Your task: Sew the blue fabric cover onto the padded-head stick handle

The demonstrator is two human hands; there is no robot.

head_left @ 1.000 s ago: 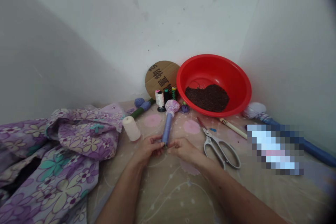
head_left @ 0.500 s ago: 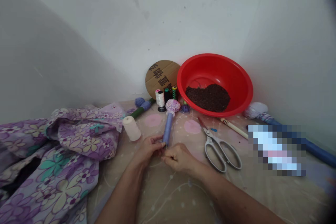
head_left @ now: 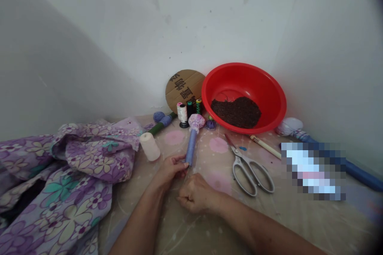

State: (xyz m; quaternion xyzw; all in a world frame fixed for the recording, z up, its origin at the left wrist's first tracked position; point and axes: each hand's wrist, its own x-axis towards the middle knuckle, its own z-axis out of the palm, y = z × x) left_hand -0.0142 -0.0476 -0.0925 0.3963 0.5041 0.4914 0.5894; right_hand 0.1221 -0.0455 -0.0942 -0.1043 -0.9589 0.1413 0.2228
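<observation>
Big red basin (head_left: 271,96), dark grainy stuff (head_left: 239,111) heaped low inside. Cardboard disc (head_left: 181,85) with black characters, tucked partly behind basin's left rim. Few thread spools (head_left: 182,114) standing left of basin. Scissors (head_left: 238,153) lying in front of it, cream stick (head_left: 266,146) too. Blue pole (head_left: 360,171) off basin's right. Rumpled purple flowery fabric (head_left: 89,159) way left of basin.

My grip is on a blue-violet stick (head_left: 192,145) with a pink-and-white patterned head (head_left: 196,121), and I see a red basin (head_left: 271,95), grey-handled scissors (head_left: 253,171), a cream spool (head_left: 151,149), lilac cloth (head_left: 98,157) flowered purple, cream and teal, and a beige tablecloth (head_left: 182,235) with pink patches and white dots.
</observation>
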